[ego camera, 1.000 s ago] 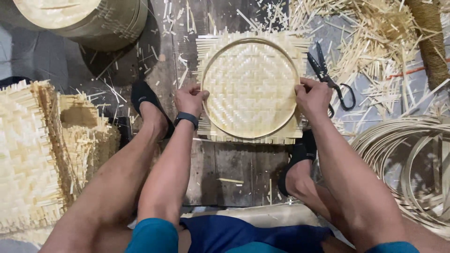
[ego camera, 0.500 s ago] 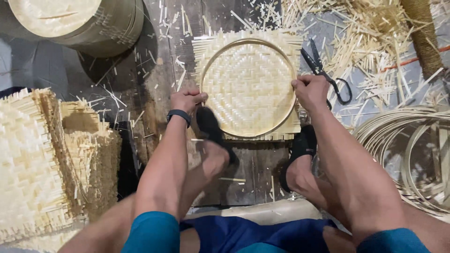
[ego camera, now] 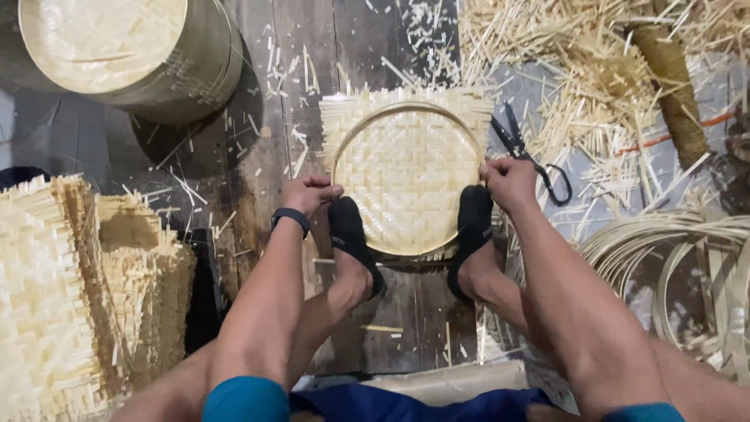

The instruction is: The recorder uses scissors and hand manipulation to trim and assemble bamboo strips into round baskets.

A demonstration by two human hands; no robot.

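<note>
Woven bamboo mat with round hoop (ego camera: pixel 406 176) lies flat on the floor planks (ego camera: pixel 266 70), between both hands. Left hand (ego camera: pixel 308 194) curls closed over the hoop's left rim; right hand (ego camera: pixel 508 181) grips the right rim, fingers wrapped. Opposite-side grip looks meant to press the hoop evenly onto the weave.

Both feet in dark socks sit on the near edge: left foot (ego camera: pixel 351 238) just inside the left hand, right foot (ego camera: pixel 471 227) just under the right hand. Likely acting as clamps so the piece can't slide or spring up.

Scissors (ego camera: pixel 531 156) lie just beyond the right hand, within easy reach. Stacked woven mats (ego camera: pixel 55 289) left of the left arm, bamboo hoops (ego camera: pixel 680 266) right of the right arm, finished basket (ego camera: pixel 117 47) far ahead-left. Offcuts (ego camera: pixel 578 78) litter the floor beyond the right hand.
</note>
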